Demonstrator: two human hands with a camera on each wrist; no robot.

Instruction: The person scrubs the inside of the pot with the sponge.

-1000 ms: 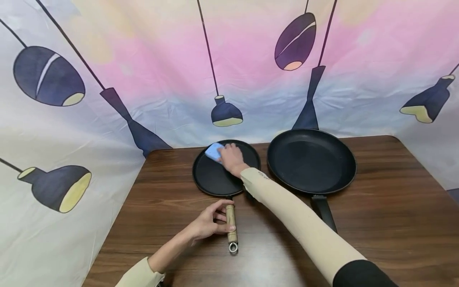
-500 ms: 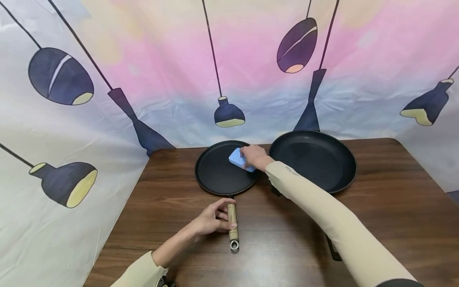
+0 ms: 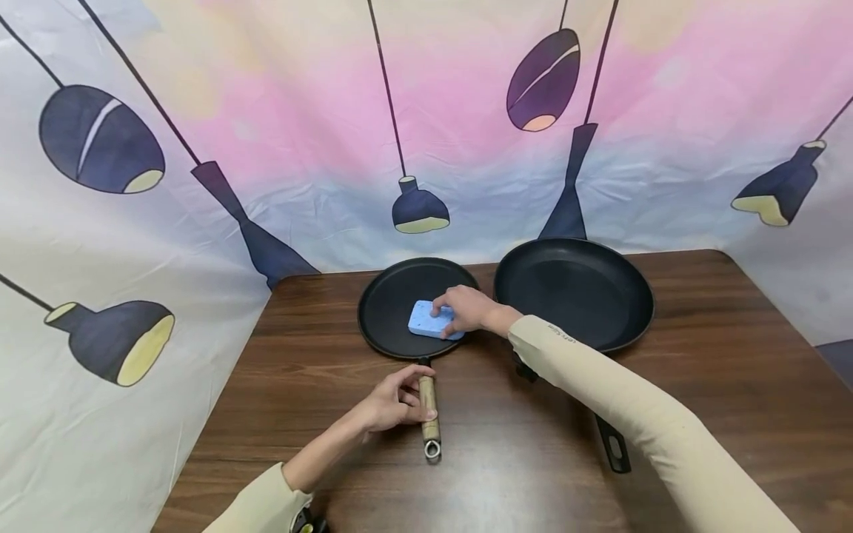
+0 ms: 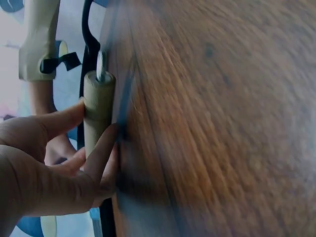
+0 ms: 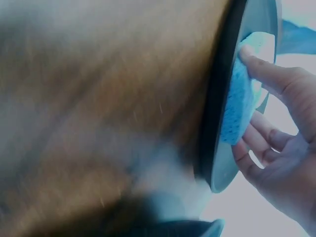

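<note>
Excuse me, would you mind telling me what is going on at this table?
Someone is handling a flat black pan on the table. Their left hand grips its tan handle, while their right hand holds a blue sponge against the pan's upper surface. A larger, deeper pan sits to the right, held by neither hand.

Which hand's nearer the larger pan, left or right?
Right. The right hand holds the blue sponge on the smaller pan, beside the left rim of the larger pan. The left hand grips the smaller pan's wooden handle, farther left and lower in the head view.
</note>
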